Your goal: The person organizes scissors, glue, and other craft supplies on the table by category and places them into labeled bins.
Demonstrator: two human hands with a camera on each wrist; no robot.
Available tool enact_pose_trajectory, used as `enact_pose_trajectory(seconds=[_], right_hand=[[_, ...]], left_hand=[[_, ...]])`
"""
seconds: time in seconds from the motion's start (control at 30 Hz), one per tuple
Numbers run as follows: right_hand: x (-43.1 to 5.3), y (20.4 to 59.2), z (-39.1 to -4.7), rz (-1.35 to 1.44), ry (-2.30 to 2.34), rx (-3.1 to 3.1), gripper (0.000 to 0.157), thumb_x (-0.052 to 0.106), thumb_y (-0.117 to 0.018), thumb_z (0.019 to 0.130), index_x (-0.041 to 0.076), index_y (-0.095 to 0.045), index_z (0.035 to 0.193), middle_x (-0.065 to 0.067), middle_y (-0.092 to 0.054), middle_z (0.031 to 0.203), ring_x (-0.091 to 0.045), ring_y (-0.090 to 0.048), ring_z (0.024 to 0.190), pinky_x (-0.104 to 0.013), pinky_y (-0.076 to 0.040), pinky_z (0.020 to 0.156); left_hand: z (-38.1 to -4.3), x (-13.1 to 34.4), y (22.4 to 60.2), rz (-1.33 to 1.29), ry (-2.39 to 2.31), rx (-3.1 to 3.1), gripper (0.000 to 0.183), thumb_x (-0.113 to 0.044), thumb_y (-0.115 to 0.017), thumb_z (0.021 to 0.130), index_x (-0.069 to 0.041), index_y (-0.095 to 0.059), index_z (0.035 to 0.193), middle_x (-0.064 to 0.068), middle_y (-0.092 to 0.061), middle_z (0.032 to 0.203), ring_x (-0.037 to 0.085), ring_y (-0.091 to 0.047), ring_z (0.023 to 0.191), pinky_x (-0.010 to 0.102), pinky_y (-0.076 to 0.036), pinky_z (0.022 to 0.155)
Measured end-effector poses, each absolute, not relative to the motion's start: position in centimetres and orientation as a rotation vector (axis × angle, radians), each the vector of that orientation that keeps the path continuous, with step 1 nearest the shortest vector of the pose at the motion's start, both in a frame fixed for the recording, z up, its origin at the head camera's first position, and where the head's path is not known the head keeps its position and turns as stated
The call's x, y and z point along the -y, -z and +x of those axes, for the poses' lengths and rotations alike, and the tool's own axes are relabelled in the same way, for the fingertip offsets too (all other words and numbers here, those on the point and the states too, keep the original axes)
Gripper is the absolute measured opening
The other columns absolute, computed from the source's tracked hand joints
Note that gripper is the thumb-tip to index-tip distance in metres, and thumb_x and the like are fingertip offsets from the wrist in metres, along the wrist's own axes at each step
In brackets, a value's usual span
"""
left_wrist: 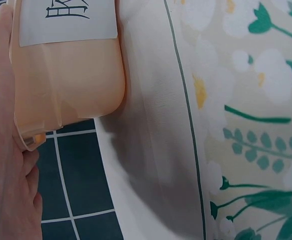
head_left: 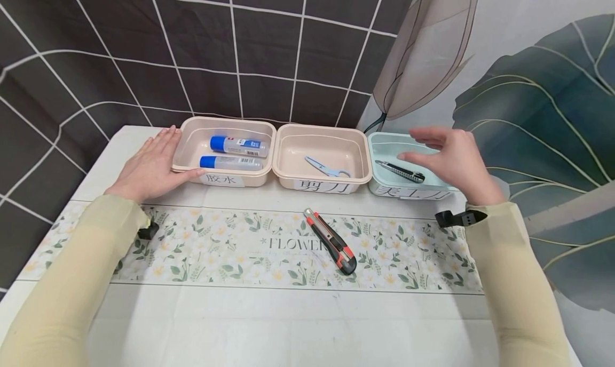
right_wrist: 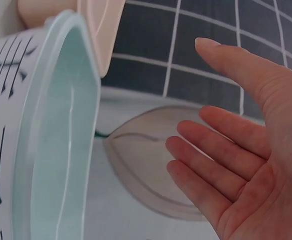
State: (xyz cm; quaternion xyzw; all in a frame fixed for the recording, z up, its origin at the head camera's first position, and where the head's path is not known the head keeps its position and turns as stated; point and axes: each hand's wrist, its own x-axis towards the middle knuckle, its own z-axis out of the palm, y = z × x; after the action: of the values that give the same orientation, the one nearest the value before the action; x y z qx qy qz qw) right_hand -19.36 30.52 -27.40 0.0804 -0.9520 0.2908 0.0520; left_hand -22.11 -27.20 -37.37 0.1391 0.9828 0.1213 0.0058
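Note:
My left hand (head_left: 151, 164) lies against the left end of a pink bin (head_left: 226, 122), fingers straight, thumb along its front rim; the left wrist view also shows this hand (left_wrist: 5, 165) touching the bin (left_wrist: 70, 75). Two blue-capped glue bottles (head_left: 245, 147) lie inside. My right hand (head_left: 454, 159) hovers with parted thumb and fingers over a mint bin (head_left: 384, 137) holding a black box cutter (head_left: 400, 171). Nothing is in the right palm (right_wrist: 256, 200) in the right wrist view. A red-and-black box cutter (head_left: 331, 241) lies on the table, apart from both hands.
Between the outer bins stands another pink bin (head_left: 322, 129) with light blue scissors (head_left: 326, 167) in it. All three carry white front labels. A floral strip (head_left: 216, 249) crosses the white table (head_left: 288, 324). Behind rises a dark grid-patterned backdrop (head_left: 202, 41).

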Motion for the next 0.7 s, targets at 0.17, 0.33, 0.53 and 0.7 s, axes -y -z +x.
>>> enact_pose_trajectory(seconds=[0.17, 0.33, 0.53, 0.7], right_hand=[[-29.4, 27.0, -18.3, 0.318, -0.890, 2.855, 0.067, 0.042, -0.087, 0.081, 0.006, -0.067, 0.134, -0.016, -0.066, 0.131, -0.038, -0.060, 0.123, -0.060, -0.047, 0.101], [-28.5, 26.9, -17.5, 0.403, -0.886, 2.812, 0.064, 0.040, -0.088, 0.080, 0.008, -0.069, 0.132, -0.010, -0.068, 0.128, -0.034, -0.063, 0.120, -0.057, -0.049, 0.099], [-27.0, 26.8, -16.4, 0.471, -0.867, 2.799, 0.063, 0.038, -0.090, 0.078, 0.009, -0.070, 0.131, -0.010, -0.069, 0.127, -0.034, -0.064, 0.118, -0.057, -0.051, 0.096], [-25.9, 27.5, -15.9, 0.594, -0.830, 2.747, 0.059, 0.025, -0.094, 0.075, 0.005, -0.072, 0.126, -0.010, -0.071, 0.122, -0.028, -0.067, 0.113, -0.050, -0.053, 0.097]], left_hand=[[-22.1, 27.2, 37.4, 0.434, -0.375, -3.077, 0.113, -0.072, -0.052, 0.092, 0.004, -0.006, 0.161, 0.026, -0.006, 0.166, 0.040, -0.004, 0.153, 0.049, 0.001, 0.124], [-22.1, 27.2, 37.4, 0.431, -0.374, -3.077, 0.113, -0.072, -0.052, 0.092, 0.004, -0.005, 0.161, 0.026, -0.006, 0.166, 0.040, -0.004, 0.153, 0.049, 0.001, 0.124], [-22.1, 27.2, 37.4, 0.430, -0.375, -3.077, 0.113, -0.073, -0.052, 0.092, 0.004, -0.005, 0.161, 0.026, -0.005, 0.166, 0.040, -0.004, 0.153, 0.049, 0.001, 0.124], [-22.1, 27.2, 37.4, 0.434, -0.375, -3.074, 0.113, -0.072, -0.052, 0.092, 0.004, -0.005, 0.161, 0.026, -0.005, 0.166, 0.039, -0.003, 0.153, 0.049, 0.002, 0.124]])
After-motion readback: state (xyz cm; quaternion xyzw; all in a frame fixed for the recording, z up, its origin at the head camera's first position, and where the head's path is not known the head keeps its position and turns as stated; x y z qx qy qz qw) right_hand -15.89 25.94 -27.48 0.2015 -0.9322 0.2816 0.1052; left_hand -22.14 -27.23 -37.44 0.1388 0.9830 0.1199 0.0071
